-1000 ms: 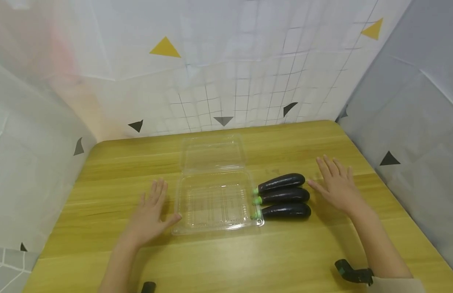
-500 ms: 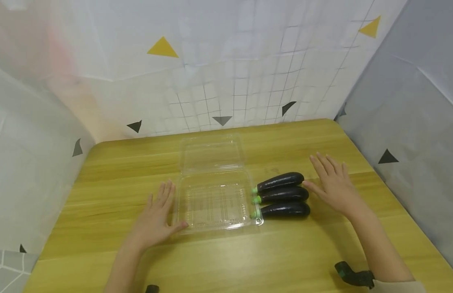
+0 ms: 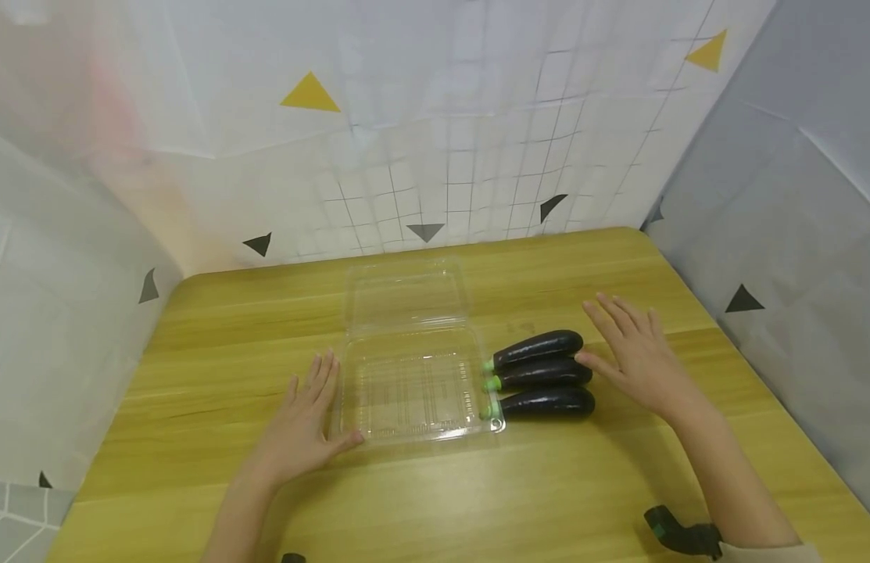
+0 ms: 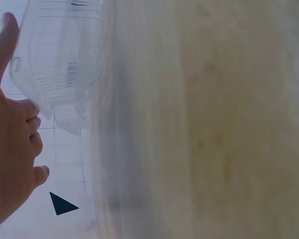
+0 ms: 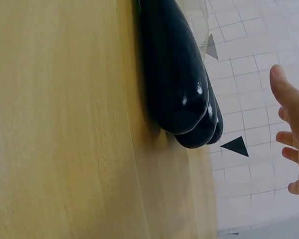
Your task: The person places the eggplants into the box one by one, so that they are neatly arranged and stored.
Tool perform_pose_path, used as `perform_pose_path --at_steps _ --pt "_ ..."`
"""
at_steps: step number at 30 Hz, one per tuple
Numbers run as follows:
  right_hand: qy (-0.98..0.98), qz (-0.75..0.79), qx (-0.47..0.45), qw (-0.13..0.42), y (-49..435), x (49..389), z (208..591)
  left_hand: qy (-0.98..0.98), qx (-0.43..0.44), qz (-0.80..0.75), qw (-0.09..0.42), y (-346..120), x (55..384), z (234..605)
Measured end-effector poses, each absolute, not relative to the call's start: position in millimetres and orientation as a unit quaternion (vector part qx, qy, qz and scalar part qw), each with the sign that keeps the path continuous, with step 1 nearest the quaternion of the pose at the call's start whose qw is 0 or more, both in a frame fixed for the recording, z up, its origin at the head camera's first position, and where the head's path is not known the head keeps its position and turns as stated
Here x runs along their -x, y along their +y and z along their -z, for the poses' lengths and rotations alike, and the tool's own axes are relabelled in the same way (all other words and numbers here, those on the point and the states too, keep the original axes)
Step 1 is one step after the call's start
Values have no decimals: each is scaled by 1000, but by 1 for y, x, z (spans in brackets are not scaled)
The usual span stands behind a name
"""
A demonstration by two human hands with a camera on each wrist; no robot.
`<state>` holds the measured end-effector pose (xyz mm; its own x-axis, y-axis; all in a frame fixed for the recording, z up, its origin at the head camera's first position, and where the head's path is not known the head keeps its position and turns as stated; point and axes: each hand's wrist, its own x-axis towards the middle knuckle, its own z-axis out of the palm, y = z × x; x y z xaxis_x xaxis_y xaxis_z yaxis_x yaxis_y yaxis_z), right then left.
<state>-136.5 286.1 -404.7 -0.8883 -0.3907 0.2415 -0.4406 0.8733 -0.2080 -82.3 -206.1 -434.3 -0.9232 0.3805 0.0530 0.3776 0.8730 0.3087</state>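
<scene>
A clear plastic clamshell box [image 3: 413, 391] lies on the wooden table with its lid [image 3: 406, 293] folded back toward the wall. Three dark eggplants [image 3: 547, 379] lie side by side at its right, their green stem ends at the box's right rim. My left hand [image 3: 301, 426] is at the box's left edge, fingers extended and thumb at the front corner; in the left wrist view the hand [image 4: 12, 134] is right beside the box wall [image 4: 65, 55]. Near the rounded ends of the eggplants [image 5: 177, 69], my right hand [image 3: 639, 360] hovers with fingers spread, holding nothing.
White sheeted walls [image 3: 420, 141] with yellow and black triangle marks enclose the table [image 3: 442, 508] at the back and both sides. A black wrist-camera mount [image 3: 681, 536] hangs beneath the right forearm.
My left hand has moved right, up against the box's left edge. The right hand has shifted left, closer to the eggplants. The box and eggplants stay in place.
</scene>
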Motion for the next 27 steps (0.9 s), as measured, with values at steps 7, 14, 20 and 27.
perform_pose_path --at_steps 7,14,20,27 --pt "-958 -131 -232 108 284 133 401 969 -190 -159 16 -205 80 436" --pt "-947 -133 -260 135 280 132 398 969 -189 -161 15 -203 79 434" --pt "-939 -140 -274 153 275 130 400 968 -185 -170 20 -203 79 434" --pt "-932 -162 -276 172 272 124 408 968 -183 -171 25 -203 79 436"
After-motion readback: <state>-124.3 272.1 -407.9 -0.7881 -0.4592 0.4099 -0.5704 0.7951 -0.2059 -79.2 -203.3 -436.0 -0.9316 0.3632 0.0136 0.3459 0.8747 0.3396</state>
